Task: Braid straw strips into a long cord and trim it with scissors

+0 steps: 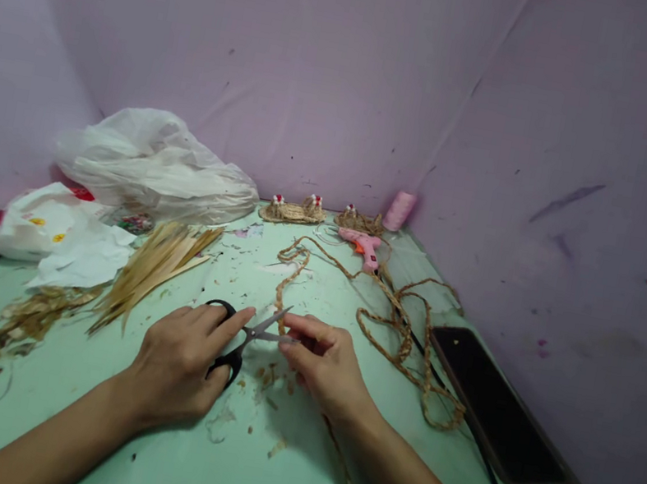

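Left hand (176, 366) closed through black-handled steel scissors (244, 338), blades parted toward braided tan straw cord (285, 289) pinched by right hand (324, 363), running away across pale green desk (233, 468).

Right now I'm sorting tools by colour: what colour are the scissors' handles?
Black; the scissors show best in the head view, in the left hand.

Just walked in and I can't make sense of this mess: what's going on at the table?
A person is working with both bare hands on a green table. The left hand holds black scissors, blades open around a braided straw cord; the right hand pinches the cord by the blades. The cord loops toward a pink glue gun. Loose straw strips and plastic bags lie left, a dark phone right.
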Motion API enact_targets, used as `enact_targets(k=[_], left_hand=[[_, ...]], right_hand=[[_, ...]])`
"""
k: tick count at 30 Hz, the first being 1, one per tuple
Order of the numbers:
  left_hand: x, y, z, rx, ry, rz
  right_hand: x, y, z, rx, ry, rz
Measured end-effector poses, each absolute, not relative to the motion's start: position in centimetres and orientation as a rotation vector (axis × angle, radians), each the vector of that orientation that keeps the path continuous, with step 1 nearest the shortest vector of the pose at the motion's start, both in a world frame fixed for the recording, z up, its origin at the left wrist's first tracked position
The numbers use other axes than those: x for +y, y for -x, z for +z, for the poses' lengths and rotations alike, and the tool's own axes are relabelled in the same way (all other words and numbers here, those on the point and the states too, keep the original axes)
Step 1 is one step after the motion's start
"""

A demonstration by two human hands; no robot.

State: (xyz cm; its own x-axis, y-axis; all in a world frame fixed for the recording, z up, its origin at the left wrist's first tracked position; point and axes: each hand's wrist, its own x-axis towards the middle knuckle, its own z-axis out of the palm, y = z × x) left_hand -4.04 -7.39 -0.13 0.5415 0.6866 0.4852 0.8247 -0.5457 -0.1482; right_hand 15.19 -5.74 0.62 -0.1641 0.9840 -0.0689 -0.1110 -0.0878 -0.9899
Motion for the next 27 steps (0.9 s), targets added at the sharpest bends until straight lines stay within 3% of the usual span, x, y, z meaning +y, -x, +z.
enact_targets(k=[27], left_hand=[[-7.0, 5.0, 0.2, -1.046, 2.622, -0.350]], right_hand=[[-5.5, -15.9, 3.0, -1.302, 1.165, 1.744]])
